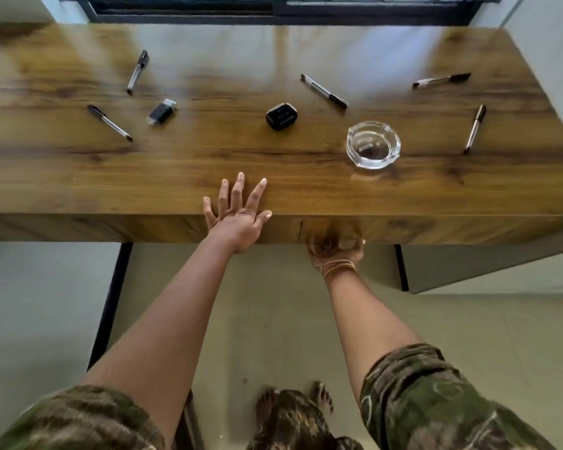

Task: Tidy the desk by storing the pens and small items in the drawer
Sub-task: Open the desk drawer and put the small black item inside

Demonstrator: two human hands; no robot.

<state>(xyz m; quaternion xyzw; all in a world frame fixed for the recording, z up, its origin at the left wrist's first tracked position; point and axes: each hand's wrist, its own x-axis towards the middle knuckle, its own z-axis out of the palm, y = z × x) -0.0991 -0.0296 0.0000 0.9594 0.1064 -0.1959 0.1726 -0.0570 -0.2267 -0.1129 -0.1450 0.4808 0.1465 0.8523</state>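
Pretty much nothing is put away yet, as far as this shot shows. Everything is out on the surface [78, 177] and the drawer [403, 229] looks shut, its front flush under the front edge.

Going left to right: one pen [137, 72] lies toward the back left, another pen [109, 122] sits a bit nearer the front, and just beside that is a small black-and-silver thing [161, 112] that could be a lighter or USB stick, too blurry to tell. Around the middle there's a black earbud-style case [281, 116]. Right of it, a third pen [324, 91] lies at a slant, then a clear glass ashtray [373, 144] closer to the front edge. Toward the back right corner is a fourth pen [441, 80], and a fifth pen [475, 128] sits near the right edge.

The left hand [238, 216] is spread flat, fingers splayed over the front edge of the surface, holding nothing; looks like bracing. The right hand [336, 250] is tucked up under the drawer front with fingers curled on its lower lip, though the fingertips are hidden, so the grip can't be fully made out.

So the guess is step one, opening the drawer, is only starting. Five pens plus the small items are all left to move.
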